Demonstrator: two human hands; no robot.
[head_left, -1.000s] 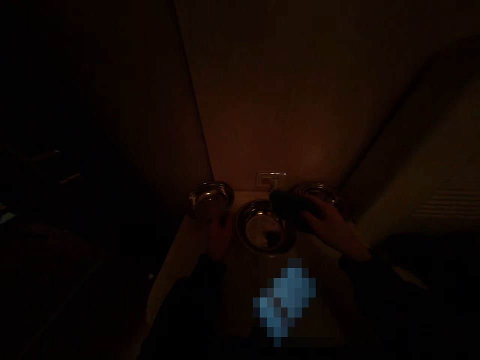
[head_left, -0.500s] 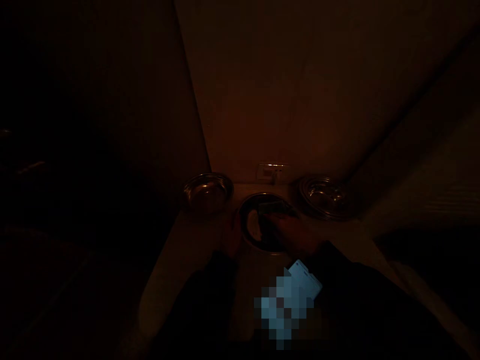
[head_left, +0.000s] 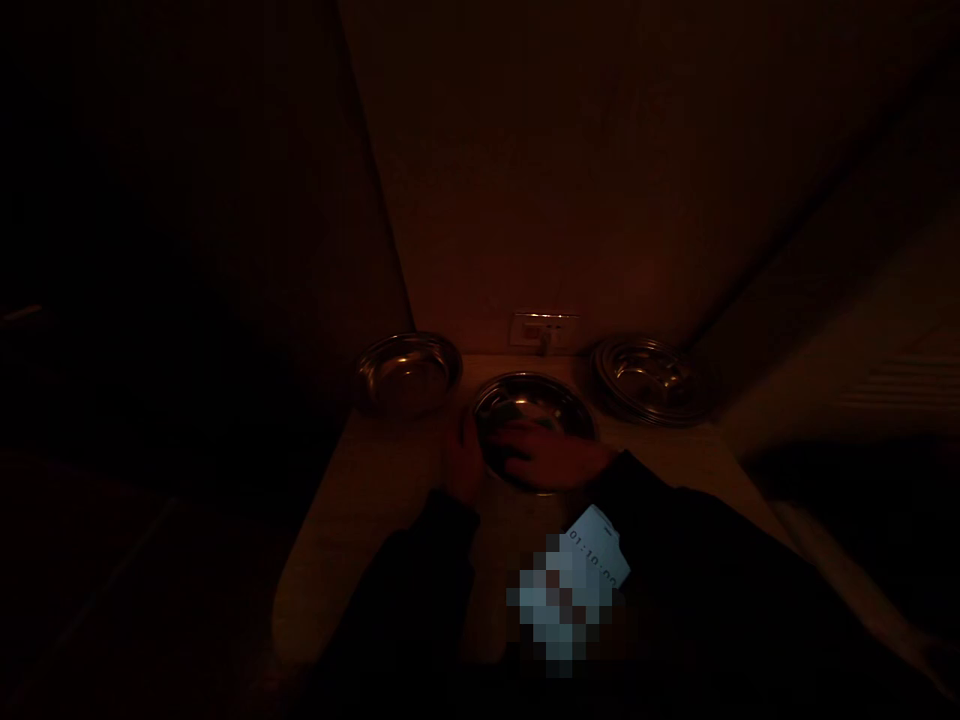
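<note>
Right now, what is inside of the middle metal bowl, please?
The right hand reaches into the middle metal bowl. Part of its shiny far inner wall shows. The hand covers much of the bottom; whatever lies beneath is hidden or too dark to tell.

Your left hand (head_left: 465,460) was at the near-left rim of the middle bowl (head_left: 534,388), and your right hand (head_left: 551,455) reached inside it. Other metal dishes (head_left: 409,375) sat on both sides of it on the counter (head_left: 360,500).

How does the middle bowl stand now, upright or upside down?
Upright. The middle bowl has its open side up: its shiny inside shows, and the right hand reaches into it.
</note>
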